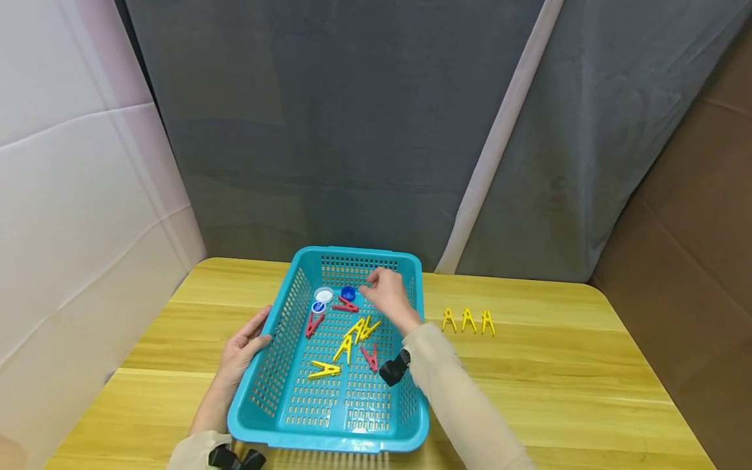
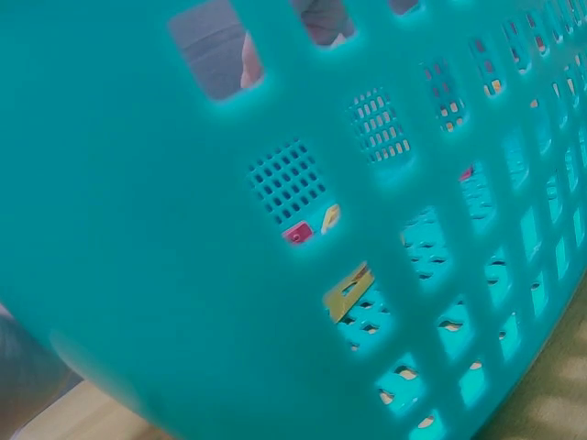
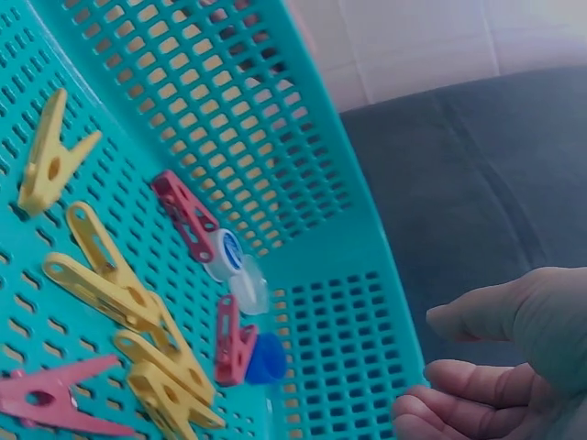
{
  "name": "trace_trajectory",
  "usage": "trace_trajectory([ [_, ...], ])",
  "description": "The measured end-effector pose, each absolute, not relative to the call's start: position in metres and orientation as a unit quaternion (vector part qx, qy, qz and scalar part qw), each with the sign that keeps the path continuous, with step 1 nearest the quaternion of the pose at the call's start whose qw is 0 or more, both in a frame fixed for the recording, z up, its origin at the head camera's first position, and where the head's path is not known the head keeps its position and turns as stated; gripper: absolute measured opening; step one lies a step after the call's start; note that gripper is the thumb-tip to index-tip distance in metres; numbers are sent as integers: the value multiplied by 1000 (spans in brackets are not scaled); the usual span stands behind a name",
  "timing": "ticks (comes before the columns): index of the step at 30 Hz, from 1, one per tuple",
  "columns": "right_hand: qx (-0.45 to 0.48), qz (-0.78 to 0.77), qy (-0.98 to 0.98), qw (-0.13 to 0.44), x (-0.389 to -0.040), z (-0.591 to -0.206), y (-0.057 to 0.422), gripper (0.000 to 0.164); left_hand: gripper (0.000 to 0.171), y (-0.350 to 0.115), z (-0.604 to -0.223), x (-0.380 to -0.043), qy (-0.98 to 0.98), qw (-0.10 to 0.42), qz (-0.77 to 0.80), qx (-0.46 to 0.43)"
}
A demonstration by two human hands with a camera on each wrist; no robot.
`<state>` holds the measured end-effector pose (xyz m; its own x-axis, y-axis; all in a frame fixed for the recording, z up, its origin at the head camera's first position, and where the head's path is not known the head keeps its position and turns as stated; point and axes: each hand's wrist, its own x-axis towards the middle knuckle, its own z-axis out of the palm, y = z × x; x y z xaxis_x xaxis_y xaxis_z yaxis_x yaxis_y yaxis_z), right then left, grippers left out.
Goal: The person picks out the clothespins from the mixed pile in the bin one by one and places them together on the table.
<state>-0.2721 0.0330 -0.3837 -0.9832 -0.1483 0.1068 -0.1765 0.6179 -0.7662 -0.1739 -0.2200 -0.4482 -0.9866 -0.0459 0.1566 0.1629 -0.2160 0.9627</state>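
My left hand (image 1: 239, 349) grips the left rim of a turquoise plastic basket (image 1: 329, 440), with its fingertips hidden at the side. The right hand (image 1: 388, 294) hovers over the far right part of the basket, its thumb and loosely bent fingers apart and nothing between them in the right wrist view. Several yellow clothespins (image 3: 96, 298) lie in the middle and near part of the basket. Three red clothespins are there too, one beside the blue bottle cap (image 1: 348, 294). A white cap (image 1: 324, 296) and a blue-and-white cap (image 1: 319, 307) sit by the far left wall.
Three yellow clothespins (image 1: 468, 320) stand in a row on the wooden table (image 1: 558, 385), right of the basket. A grey curtain (image 1: 352, 130) hangs behind the table, with a white wall (image 1: 88, 196) at left and a brown panel (image 1: 693, 261) at right.
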Motion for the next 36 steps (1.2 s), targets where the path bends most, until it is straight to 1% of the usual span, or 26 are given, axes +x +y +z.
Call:
trace_trajectory([
  [5,72,415,-907,-21,-273,-388,23,28,48,-221,-449,-174,-618,70,-781,-58],
  [13,49,397,-914,-73,-269,-394,12,33,48,-221,-449,-173,-626,72,-775,-54],
  [14,45,396,-914,-81,-269,-395,11,33,48,-221,-450,-173,-626,72,-774,-54],
  [15,43,398,-912,-88,-269,-396,11,28,48,-222,-450,-173,-626,71,-774,-54],
  [16,43,396,-912,-93,-268,-398,10,27,49,-221,-449,-173,-629,69,-773,-51],
  [17,42,397,-912,-98,-269,-399,9,19,50,-221,-449,-173,-629,68,-773,-49],
  [18,39,398,-911,-103,-269,-401,9,20,50,-221,-449,-173,-632,67,-771,-46],
  [21,35,389,-913,-115,-271,-405,8,44,51,-221,-448,-172,-639,64,-766,-37],
  [22,33,380,-916,-122,-272,-406,7,47,52,-221,-447,-173,-641,64,-764,-35],
  [23,28,372,-919,-131,-273,-407,7,54,51,-221,-447,-173,-640,64,-765,-35],
  [27,25,338,-927,-157,-274,-410,5,54,49,-221,-448,-174,-630,62,-773,-40],
  [32,31,334,-929,-159,-272,-414,4,51,49,-221,-448,-174,-629,62,-774,-45],
  [36,31,338,-927,-159,-271,-415,2,51,49,-221,-448,-174,-634,65,-770,-45],
])
